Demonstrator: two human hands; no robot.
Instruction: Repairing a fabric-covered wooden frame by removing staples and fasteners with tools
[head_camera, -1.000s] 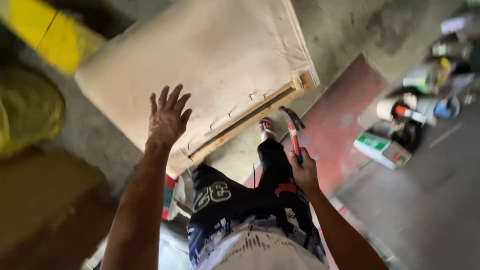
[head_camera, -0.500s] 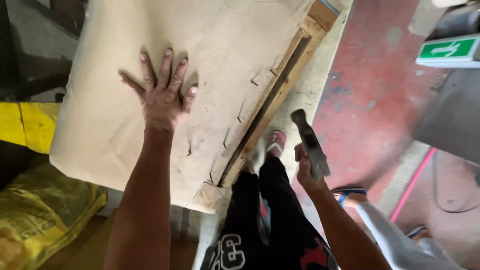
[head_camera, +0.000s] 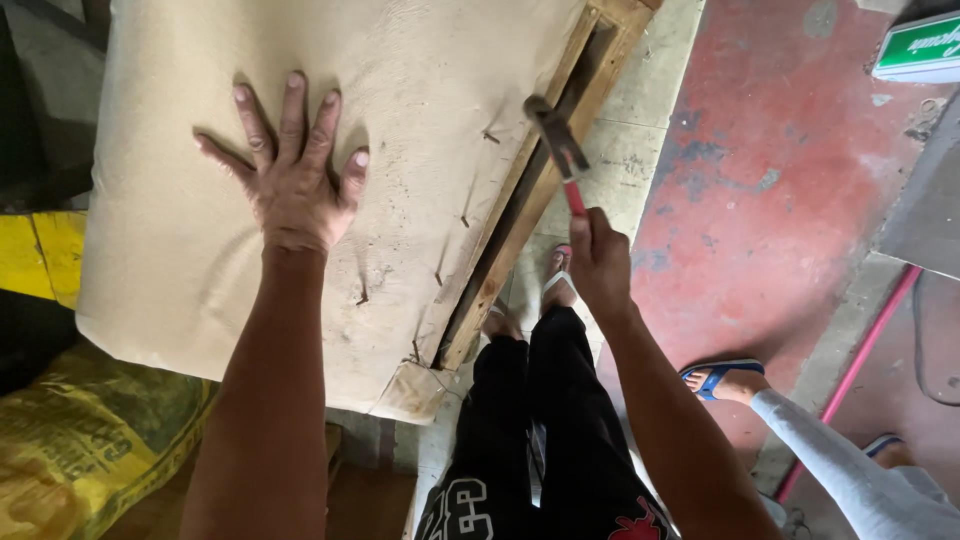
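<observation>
- Head view looks down on a beige upholstered panel (head_camera: 200, 260) lying flat, its covering wrinkled and turned over a wooden frame edge (head_camera: 540, 190) on the right side.
- Left hand (head_camera: 290, 180): palm down on the beige covering, fingers spread wide and pressed flat, thumb out to the left.
- Right hand (head_camera: 598, 262): fingers curled tight around the red handle of a hammer (head_camera: 558, 145); dark head raised, just above the wooden frame edge.
- Small dark tacks or staples (head_camera: 362, 297) stick up along the covering near the frame.
- Person's own dark trousers (head_camera: 540, 420) and sandalled feet sit below the panel.
- Yellow sack (head_camera: 80, 440) lies at lower left.
- Another person's grey sleeve (head_camera: 850, 470) and blue sandal (head_camera: 722, 374) show at lower right on the red floor (head_camera: 780, 180).
</observation>
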